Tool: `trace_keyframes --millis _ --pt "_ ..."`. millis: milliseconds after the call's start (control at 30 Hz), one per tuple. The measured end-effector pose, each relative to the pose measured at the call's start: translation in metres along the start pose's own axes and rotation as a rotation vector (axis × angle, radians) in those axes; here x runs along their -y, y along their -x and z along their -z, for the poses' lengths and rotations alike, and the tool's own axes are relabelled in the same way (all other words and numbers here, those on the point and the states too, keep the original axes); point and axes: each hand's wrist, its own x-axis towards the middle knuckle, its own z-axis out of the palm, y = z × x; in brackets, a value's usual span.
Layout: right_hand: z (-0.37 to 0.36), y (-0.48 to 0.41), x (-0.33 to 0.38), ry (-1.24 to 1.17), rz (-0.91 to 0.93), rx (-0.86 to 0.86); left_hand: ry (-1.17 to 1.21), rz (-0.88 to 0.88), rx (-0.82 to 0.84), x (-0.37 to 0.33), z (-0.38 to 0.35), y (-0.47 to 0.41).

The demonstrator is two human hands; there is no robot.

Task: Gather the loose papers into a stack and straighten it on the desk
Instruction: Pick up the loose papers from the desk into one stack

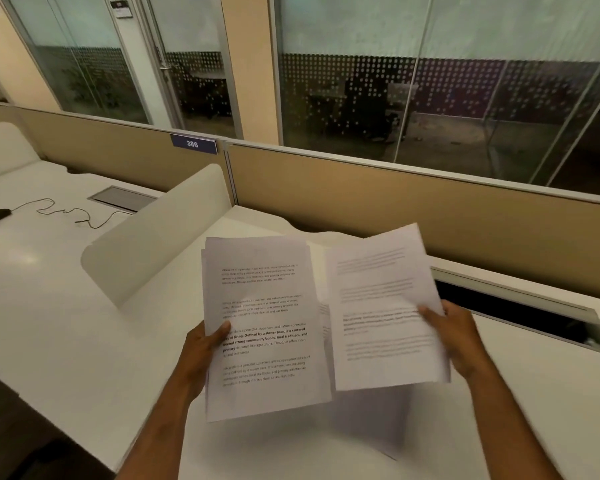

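So, from where I watch, the gathering looks mostly done but the stack is not yet one. My left hand (pixel 201 344) is closed on the left sheaf (pixel 264 327), thumb on its face, several sheets with uneven top edges. Beside it, my right hand (pixel 454 337) pinches the right sheaf (pixel 385 306) by its outer edge; that one is blurred. Both hang above the desk (pixel 66 306), apart. I judge what is left: merge the two, tap the edges square, lay them down.
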Motion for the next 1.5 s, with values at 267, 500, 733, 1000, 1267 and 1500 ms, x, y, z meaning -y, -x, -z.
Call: trace_keyframes --millis 267,500,733,1000,1267,1500 --pt "-0.036 0.044 0.029 -0.182 0.027 0.135 0.016 -0.007 0.064 -0.015 -0.003 -0.002" --pt "-0.152 0.067 0.015 -0.127 -0.031 0.164 -0.003 -0.021 0.137 -0.024 0.002 -0.006" --pt "-0.207 0.084 0.019 -0.153 0.022 0.088 -0.021 0.043 0.176 -0.037 0.020 -0.014" --pt "-0.187 0.078 -0.034 0.217 -0.199 -0.310 -0.075 0.015 0.168 -0.031 0.059 -0.025" --pt "-0.130 0.104 -0.119 0.731 -0.667 -0.412 -0.047 -0.014 0.109 -0.036 0.093 -0.037" --pt "-0.103 0.091 -0.113 0.224 -0.706 -0.454 -0.028 -0.014 0.106 -0.034 0.091 -0.036"
